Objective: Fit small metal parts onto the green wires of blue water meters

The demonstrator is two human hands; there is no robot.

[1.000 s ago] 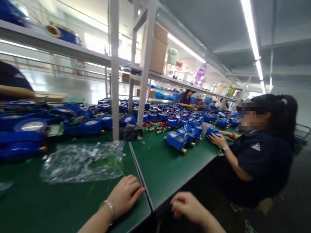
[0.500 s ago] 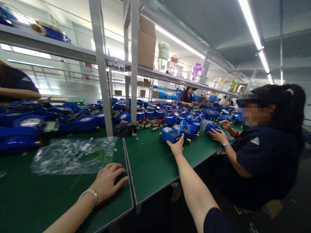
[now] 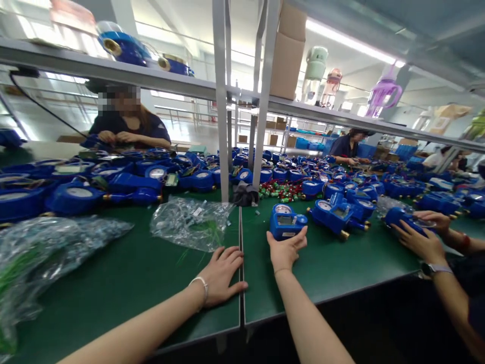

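Observation:
With thumb and fingers around its near side, my right hand point(image 3: 285, 252) grips a blue water meter point(image 3: 280, 230) that has a round dial and a small display. The meter is at the green tabletop point(image 3: 303, 283), right of the seam. My left hand point(image 3: 223, 278) lies flat just left of the seam, fingers spread, holding nothing. Beyond its fingertips is a clear plastic bag point(image 3: 185, 222) of small parts with green ties. Right of the held meter sit more blue water meters point(image 3: 333, 215) with brass ends.
A co-worker's hands point(image 3: 420, 237) hold a blue meter at the right. Another person point(image 3: 129, 121) works across the table. Shelf posts point(image 3: 222, 126) rise from the table. Green cylindrical parts with red wires point(image 3: 282, 190) lie behind. A second plastic bag point(image 3: 56, 247) lies at left.
The view has turned left. My right hand has brought the blue water meter leftward, away from the other meters and closer to the seam. My left hand stays flat on the table.

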